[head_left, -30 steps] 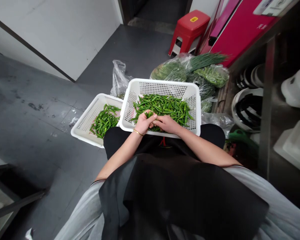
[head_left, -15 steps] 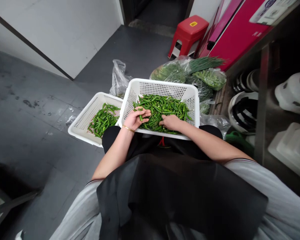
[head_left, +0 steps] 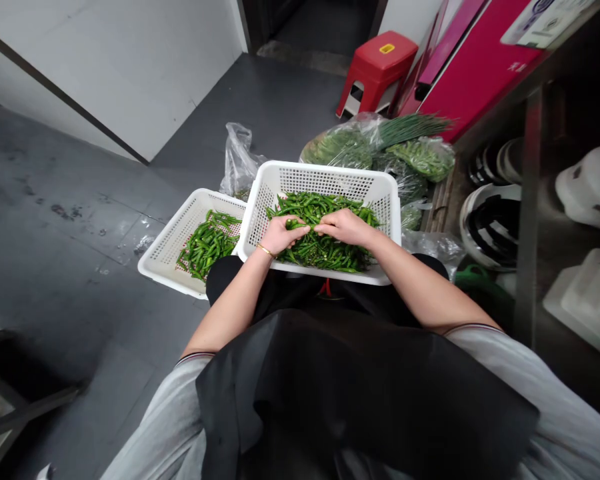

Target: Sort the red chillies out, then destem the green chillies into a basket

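Observation:
A white perforated basket [head_left: 396, 227] rests on my lap, heaped with green chili peppers [head_left: 330, 250]. Above the heap, my left hand [head_left: 284, 235] is closed around a green chili pepper [head_left: 294, 225], with its thumb pointing right. My right hand [head_left: 347, 228] meets it from the right, its thumb and fingers pinched at the end of the pepper near the left thumb. The exact grip between the fingertips is small and partly hidden. To the left, a second white basket [head_left: 155, 257] holds more green chili peppers [head_left: 207, 247].
Bagged greens [head_left: 337, 147] and long thin green stalks [head_left: 415, 127] lie beyond the lap basket. A red stool [head_left: 383, 57] stands behind them. Shelving with bowls [head_left: 493, 223] and white containers [head_left: 587, 293] lines the right. A clear plastic bag [head_left: 239, 160] sits behind the baskets.
My right hand has risen from the pepper heap and moved up to my left hand. The left hand has closed more, and the fingertips of both now meet at a pepper.

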### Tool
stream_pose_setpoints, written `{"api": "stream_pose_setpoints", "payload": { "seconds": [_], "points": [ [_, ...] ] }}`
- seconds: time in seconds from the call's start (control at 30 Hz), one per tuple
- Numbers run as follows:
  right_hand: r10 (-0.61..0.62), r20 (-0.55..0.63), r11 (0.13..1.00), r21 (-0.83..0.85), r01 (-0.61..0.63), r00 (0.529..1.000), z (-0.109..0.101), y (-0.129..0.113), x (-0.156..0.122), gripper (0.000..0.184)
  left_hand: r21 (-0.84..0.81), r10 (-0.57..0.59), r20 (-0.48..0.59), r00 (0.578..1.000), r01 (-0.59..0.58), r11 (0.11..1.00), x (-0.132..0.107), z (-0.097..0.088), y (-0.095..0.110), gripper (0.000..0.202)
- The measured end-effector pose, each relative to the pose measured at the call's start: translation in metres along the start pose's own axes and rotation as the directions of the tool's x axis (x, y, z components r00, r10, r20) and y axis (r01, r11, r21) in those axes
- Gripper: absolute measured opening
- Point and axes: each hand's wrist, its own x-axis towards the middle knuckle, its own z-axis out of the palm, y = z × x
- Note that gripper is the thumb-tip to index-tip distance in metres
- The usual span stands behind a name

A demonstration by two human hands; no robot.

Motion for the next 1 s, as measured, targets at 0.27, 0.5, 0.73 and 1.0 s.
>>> {"api": "stream_pose_setpoints", "payload": {
  "seconds": [0.27,0.5,0.73,1.0],
  "points": [
    [-0.066,0.102,0.772,0.635,-0.014,0.993,0.017,-0.038,-0.011,0.041,-0.519,-0.087,0.235,0.968,0.200,0.831,-0.021,0.000,-0.004,0.040],
    [0.089,0.168,0.991,0.088,-0.105,0.982,0.013,-0.029,-0.001,0.038,-0.202,-0.021,-0.140,0.990,-0.008,0.979,-0.035,-0.015,0.009,0.027],
    [0.211,0.152,0.783,-0.617,-0.074,0.966,0.021,0.027,-0.017,0.039,-0.571,-0.165,-0.179,0.970,0.034,0.820,-0.027,-0.036,0.004,0.015],
    [0.047,-0.038,0.978,-0.201,-0.054,0.998,0.029,0.032,-0.002,0.026,-0.425,-0.215,0.007,0.977,0.198,0.883,-0.012,-0.005,-0.013,0.039]
  ]
}}
